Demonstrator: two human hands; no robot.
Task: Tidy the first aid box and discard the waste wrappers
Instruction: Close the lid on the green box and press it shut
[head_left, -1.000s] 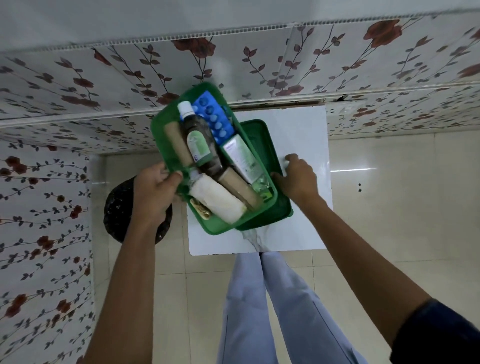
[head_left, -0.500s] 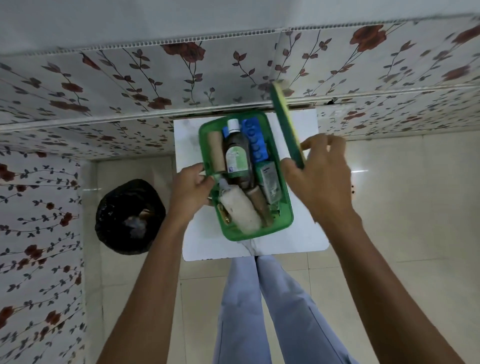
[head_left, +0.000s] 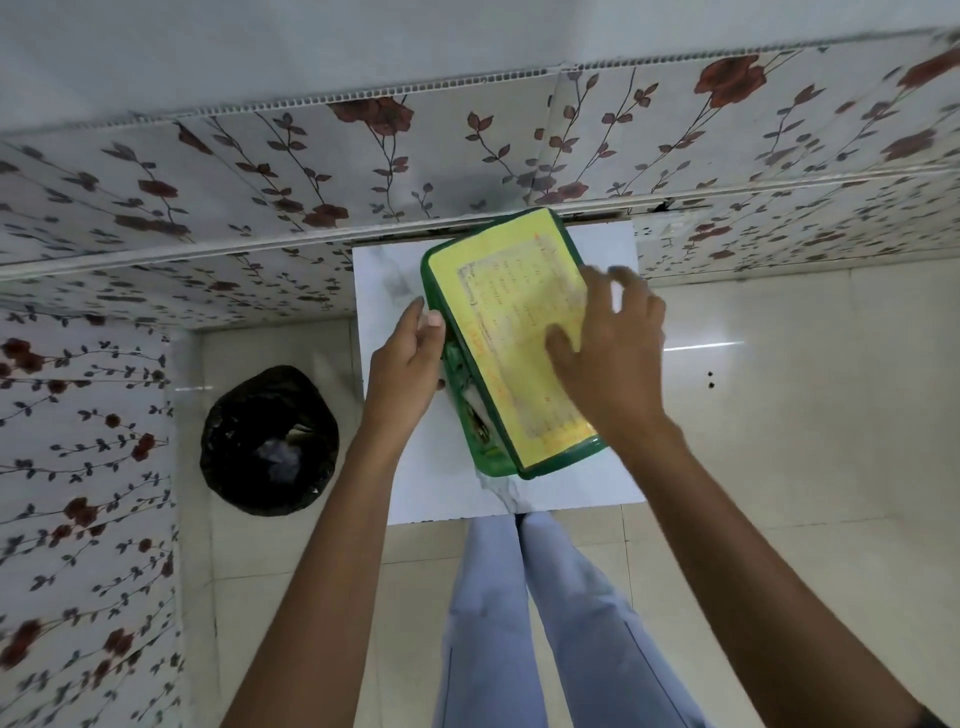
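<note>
1. The bin (head_left: 270, 441), lined in black, stands on the floor left of the table (head_left: 384, 291), well apart from the box; pale scraps lie inside, so the wrappers look already thrown away, though what they are is too dark to tell
2. The left hand (head_left: 408, 364) is cupped against the box's left wall, thumb up at the lid's edge and fingers curled loosely round the side; it seems placed there to keep the box from sliding while the lid goes on. Whether the fingertips grip the wall or only rest on it is hidden behind the hand
3. The box (head_left: 480, 452), green and see-through, sits on the table, turned at an angle. Only a strip of its left side shows under the lid; the contents there are a blur of green and white shapes that cannot be named
4. The lid (head_left: 506, 312), green-rimmed with a yellow label, lies over the box, not yet seated: its left edge stands higher than the wall, leaving a gap. The label's print is too smeared to read
5. The right hand (head_left: 608, 348) lies flat on the lid, fingers spread apart and blurred at the tips, thumb toward the middle; a pressing hold, I judge, to push the lid down
6. The lid's right edge is covered by that hand, so whether it has caught there cannot be told
</note>
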